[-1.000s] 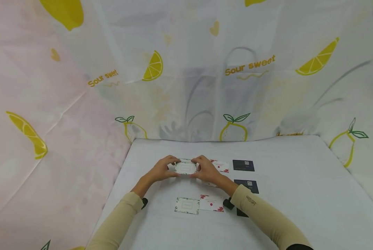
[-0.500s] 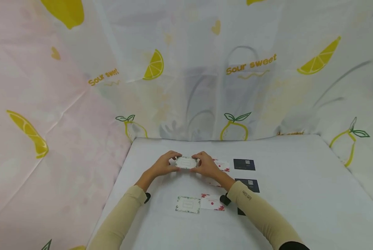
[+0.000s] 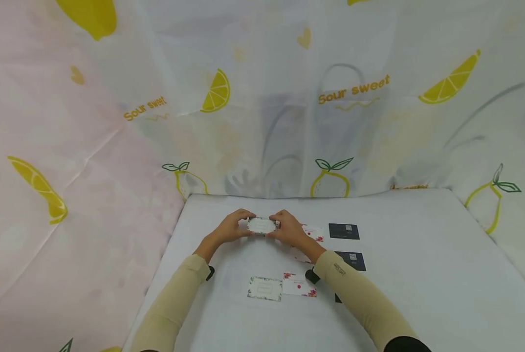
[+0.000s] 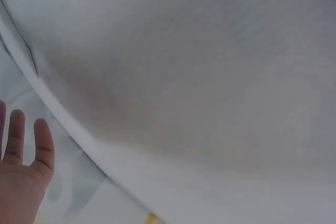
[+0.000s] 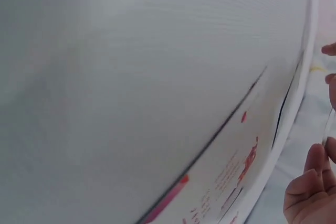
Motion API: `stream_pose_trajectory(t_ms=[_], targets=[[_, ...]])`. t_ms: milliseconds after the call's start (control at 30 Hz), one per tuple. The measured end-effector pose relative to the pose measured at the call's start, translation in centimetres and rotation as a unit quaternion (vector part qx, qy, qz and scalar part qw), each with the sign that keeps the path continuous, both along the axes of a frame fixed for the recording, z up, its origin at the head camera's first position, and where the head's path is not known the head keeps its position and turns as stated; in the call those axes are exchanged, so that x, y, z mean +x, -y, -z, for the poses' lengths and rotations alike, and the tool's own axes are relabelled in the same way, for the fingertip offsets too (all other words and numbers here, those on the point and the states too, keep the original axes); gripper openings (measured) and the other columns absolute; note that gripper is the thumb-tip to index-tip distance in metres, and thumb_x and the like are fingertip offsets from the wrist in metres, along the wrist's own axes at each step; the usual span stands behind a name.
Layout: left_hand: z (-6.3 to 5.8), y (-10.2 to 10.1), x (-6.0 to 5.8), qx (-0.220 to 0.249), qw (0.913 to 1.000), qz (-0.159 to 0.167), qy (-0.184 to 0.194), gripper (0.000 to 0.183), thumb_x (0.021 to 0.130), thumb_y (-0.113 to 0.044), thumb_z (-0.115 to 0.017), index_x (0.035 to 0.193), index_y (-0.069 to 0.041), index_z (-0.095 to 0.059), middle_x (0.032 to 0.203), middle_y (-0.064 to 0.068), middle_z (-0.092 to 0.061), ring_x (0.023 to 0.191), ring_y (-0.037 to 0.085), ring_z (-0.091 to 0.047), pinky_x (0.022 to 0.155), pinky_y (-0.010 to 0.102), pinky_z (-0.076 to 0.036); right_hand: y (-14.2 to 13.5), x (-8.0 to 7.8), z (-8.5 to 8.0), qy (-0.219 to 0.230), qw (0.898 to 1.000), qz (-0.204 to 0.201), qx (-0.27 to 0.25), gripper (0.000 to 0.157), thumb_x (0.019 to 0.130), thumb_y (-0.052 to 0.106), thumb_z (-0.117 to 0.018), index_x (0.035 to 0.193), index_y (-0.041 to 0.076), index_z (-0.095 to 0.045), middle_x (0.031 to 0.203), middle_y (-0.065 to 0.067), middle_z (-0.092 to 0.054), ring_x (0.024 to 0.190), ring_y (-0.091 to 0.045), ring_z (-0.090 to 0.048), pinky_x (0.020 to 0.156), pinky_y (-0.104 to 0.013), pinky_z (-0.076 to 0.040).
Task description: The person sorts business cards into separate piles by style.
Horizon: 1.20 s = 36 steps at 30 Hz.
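Observation:
A white card with a green leaf border [image 3: 261, 225] is held up just above the far part of the table. My left hand [image 3: 231, 229] pinches its left edge, thumb below and fingers above. My right hand [image 3: 290, 230] pinches its right edge in the same way. In the right wrist view, fingers and a thin card edge show at the right border. The left wrist view shows only part of a hand [image 4: 23, 177], without the card.
On the white table [image 3: 421, 274], another leaf-bordered card [image 3: 264, 288] lies beside a red-flowered card [image 3: 299, 285]. More red-flowered cards [image 3: 313, 233] are partly behind my right hand. Dark cards [image 3: 344, 231] form a column at right, the nearest mostly covered by my sleeve. Lemon-print cloth [image 3: 253, 122] hangs behind.
Both hands have moved slightly away from me with the leaf-bordered card between them. My right forearm has shifted a little to the left. The cards on the table have stayed put.

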State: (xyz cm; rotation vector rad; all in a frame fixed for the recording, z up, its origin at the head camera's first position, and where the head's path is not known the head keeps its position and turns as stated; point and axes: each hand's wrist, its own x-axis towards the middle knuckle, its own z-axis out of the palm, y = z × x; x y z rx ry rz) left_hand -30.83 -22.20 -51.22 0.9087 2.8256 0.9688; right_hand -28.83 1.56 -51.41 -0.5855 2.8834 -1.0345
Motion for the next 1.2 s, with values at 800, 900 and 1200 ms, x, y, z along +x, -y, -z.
stream_pose_trajectory(t_ms=[800, 900, 1200], targets=[[0.7, -1.2, -1.3, -0.070, 0.9950, -0.041, 0.059, 0.047, 0.079, -0.023, -0.084, 0.121, -0.010, -0.068, 0.129, 0.012, -0.060, 0.124, 0.032, -0.054, 0.098, 0.069, -0.032, 0.5, -1.4, 0.8, 0.033, 0.998, 0.029, 0.050, 0.054, 0.076, 0.029, -0.087, 0.120, 0.002, -0.070, 0.117, -0.015, -0.063, 0.110, -0.030, -0.059, 0.097, -0.043, -0.047], [0.7, -1.4, -1.3, -0.088, 0.9938, -0.045, 0.052, 0.047, 0.079, -0.025, -0.084, 0.120, -0.011, -0.069, 0.129, 0.011, -0.060, 0.122, 0.031, -0.055, 0.095, 0.063, -0.035, 0.5, -1.5, 0.9, 0.036, 0.998, 0.030, 0.045, 0.054, 0.075, 0.028, -0.087, 0.119, 0.001, -0.070, 0.116, -0.015, -0.063, 0.110, -0.029, -0.058, 0.097, -0.042, -0.047], [1.3, -1.8, -1.3, -0.132, 0.9877, -0.056, 0.062, 0.049, 0.079, -0.030, -0.083, 0.123, -0.012, -0.069, 0.129, 0.011, -0.060, 0.121, 0.030, -0.055, 0.091, 0.055, -0.036, 0.0, -1.9, 2.0, 0.059, 0.998, 0.024, 0.017, 0.055, 0.072, 0.027, -0.089, 0.118, 0.002, -0.070, 0.117, -0.015, -0.062, 0.112, -0.030, -0.059, 0.100, -0.042, -0.046]])
